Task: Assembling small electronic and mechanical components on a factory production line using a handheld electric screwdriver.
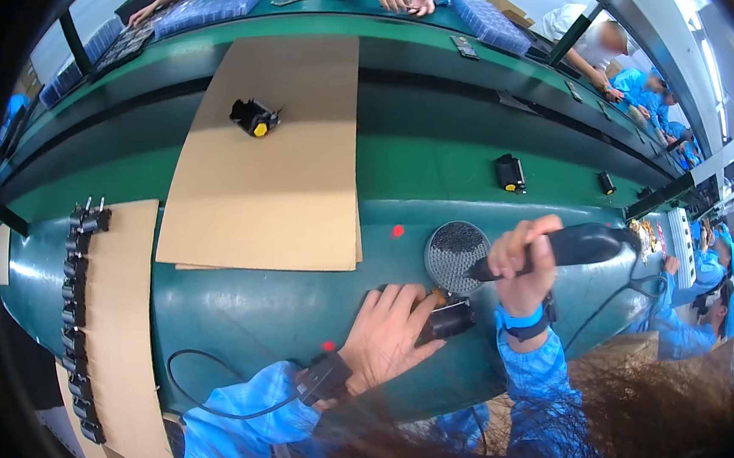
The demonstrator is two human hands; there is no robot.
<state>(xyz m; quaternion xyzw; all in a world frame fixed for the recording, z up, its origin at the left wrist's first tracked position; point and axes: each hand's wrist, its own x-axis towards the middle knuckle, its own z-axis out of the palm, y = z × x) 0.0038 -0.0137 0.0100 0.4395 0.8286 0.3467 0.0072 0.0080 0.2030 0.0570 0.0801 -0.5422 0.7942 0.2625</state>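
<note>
My right hand [524, 260] is wrapped round a black electric screwdriver [588, 244] with a cable. The screwdriver's narrow end points left, over the edge of a round dish [456, 247] full of small dark pieces, probably screws. Below the dish, a black cylindrical part [452, 318] lies on the green bench, with orange-brown bits at its upper end. My left hand [389, 334] holds this part at its left end, thumb on the near side and fingers on the far side. Both wrists wear bands, and a cord runs from the left one.
Cardboard sheets [274, 176] lie ahead, one black part with a yellow cap [254, 118] on them. A row of black parts [76, 334] lines another cardboard strip [127, 331] at left. Another black part [509, 174] sits on the green belt. Co-workers sit opposite and at right.
</note>
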